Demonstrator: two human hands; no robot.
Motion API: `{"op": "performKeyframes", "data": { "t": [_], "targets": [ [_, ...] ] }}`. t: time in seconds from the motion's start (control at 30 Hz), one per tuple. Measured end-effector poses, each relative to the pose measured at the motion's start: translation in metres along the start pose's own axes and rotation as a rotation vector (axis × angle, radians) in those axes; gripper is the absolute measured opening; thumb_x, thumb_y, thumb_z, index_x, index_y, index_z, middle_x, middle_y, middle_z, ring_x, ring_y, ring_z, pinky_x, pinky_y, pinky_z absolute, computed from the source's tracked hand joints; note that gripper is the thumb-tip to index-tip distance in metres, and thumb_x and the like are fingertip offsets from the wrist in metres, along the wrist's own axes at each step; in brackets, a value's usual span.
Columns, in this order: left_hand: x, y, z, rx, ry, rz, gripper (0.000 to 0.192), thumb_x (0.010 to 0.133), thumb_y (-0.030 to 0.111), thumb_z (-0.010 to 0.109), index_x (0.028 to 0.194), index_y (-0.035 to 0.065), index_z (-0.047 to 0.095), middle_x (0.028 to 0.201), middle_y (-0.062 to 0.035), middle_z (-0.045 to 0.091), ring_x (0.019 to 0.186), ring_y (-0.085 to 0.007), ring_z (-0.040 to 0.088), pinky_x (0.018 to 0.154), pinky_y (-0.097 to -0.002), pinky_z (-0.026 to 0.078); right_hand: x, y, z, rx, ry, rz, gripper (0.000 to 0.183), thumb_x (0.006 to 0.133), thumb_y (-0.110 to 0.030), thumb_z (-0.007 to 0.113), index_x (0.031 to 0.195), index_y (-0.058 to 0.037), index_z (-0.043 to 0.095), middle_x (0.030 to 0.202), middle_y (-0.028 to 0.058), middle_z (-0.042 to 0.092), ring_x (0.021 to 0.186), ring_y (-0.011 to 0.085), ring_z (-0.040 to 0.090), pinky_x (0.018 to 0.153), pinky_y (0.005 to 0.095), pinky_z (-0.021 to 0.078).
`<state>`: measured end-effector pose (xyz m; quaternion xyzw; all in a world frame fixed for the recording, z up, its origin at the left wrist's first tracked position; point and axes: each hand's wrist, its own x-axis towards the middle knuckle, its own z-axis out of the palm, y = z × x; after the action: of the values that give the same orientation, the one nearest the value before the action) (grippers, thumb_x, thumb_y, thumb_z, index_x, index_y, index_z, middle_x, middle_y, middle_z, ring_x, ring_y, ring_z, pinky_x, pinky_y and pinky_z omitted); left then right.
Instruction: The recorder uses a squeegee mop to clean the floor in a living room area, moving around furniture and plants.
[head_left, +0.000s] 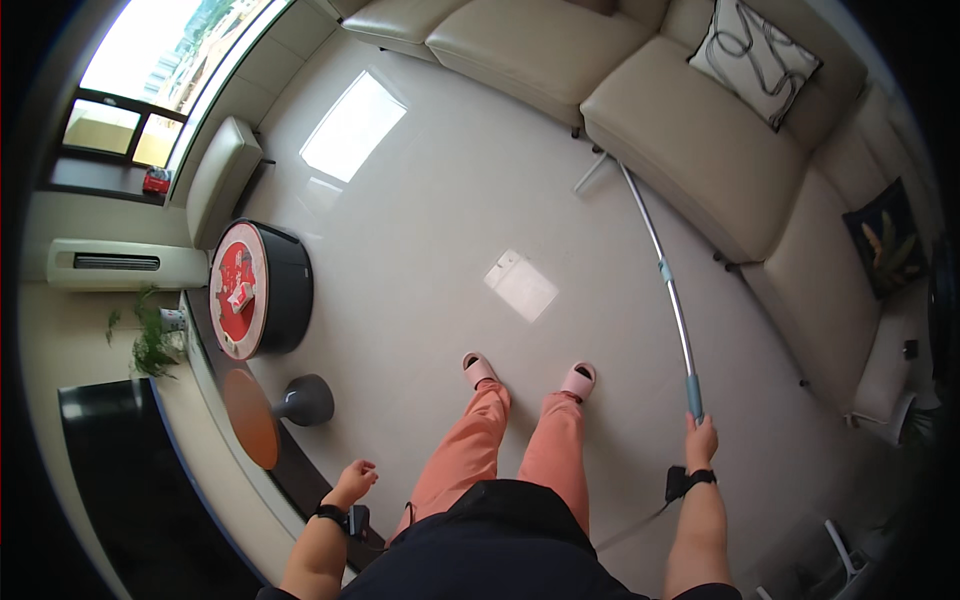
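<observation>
My right hand (702, 441) grips the blue-grey handle end of a long mop (679, 315) with a silver metal pole. The pole stretches away from me to the edge of the beige leather sofa (697, 142). Its flat pale head (591, 172) rests on the glossy tiled floor (420, 247), with part of it hidden under the sofa. On the other side, my left hand (355, 481) hangs in the air with its fingers loosely curled and nothing in it. The nearest thing to it is a small side table (251, 420) with an orange-brown round top.
A round dark table (289, 289) with a red-patterned top stands at the left. Beyond it is a beige bench (223, 180) near the window. A low media cabinet (217, 420), a television (127, 480) and a green plant (154, 341) line the left wall.
</observation>
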<state>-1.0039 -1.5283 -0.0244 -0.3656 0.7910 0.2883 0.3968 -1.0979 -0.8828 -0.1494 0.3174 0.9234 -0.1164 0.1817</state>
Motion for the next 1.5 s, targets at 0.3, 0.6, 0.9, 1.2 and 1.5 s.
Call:
{"op": "performKeyframes", "data": {
  "t": [0.3,0.6,0.9,1.2,1.5],
  "targets": [
    [-0.028,-0.001,0.005,-0.059,0.018,-0.187,0.020,0.072,0.005,0.048,0.091,-0.0014,0.048,0.075,-0.0083,0.057,0.069,-0.0144,0.055,0.063,-0.0239,0.044,0.098,-0.009,0.056,0.009,0.005,0.061,0.038,0.076,-0.043,0.046,0.082,-0.0057,0.047,0.074,0.0166,0.057,0.068,0.0343,0.054,0.057,0.0415,0.0420],
    [-0.002,0.031,0.026,-0.023,-0.107,-0.177,0.019,0.075,0.005,0.047,0.093,-0.0020,0.046,0.079,-0.0086,0.056,0.072,-0.0145,0.054,0.066,-0.0235,0.044,0.122,0.024,0.099,0.050,-0.086,0.144,0.044,0.076,-0.047,0.043,0.079,-0.0033,0.049,0.073,0.0176,0.057,0.069,0.0364,0.053,0.059,0.0431,0.0418],
    [0.036,0.058,0.012,-0.038,-0.199,-0.095,0.023,0.076,0.007,0.046,0.096,-0.0025,0.045,0.080,-0.0087,0.056,0.075,-0.0144,0.053,0.068,-0.0238,0.043,-0.115,0.086,0.123,0.279,-0.222,0.297,0.044,0.077,-0.038,0.048,0.065,0.0041,0.050,0.064,0.0224,0.052,0.062,0.0372,0.051,0.053,0.0406,0.0398],
    [0.069,0.060,-0.024,0.029,-0.259,-0.039,0.024,0.074,0.007,0.045,0.097,-0.0019,0.046,0.080,-0.0084,0.057,0.074,-0.0143,0.053,0.065,-0.0247,0.043,-0.255,0.027,0.077,0.271,-0.119,0.454,0.033,0.073,-0.031,0.056,0.067,0.0007,0.049,0.056,0.0156,0.052,0.053,0.0331,0.051,0.048,0.0380,0.0385],
    [0.144,0.161,-0.026,0.431,-0.241,0.575,0.022,0.075,0.018,0.049,0.090,0.0023,0.051,0.082,-0.0145,0.056,0.075,-0.0283,0.054,0.065,-0.0336,0.043,-0.165,-0.066,0.101,0.245,-0.002,0.284,0.037,0.071,-0.035,0.057,0.066,-0.0002,0.047,0.058,0.0161,0.051,0.054,0.0336,0.050,0.049,0.0378,0.0384]
  ]
}}
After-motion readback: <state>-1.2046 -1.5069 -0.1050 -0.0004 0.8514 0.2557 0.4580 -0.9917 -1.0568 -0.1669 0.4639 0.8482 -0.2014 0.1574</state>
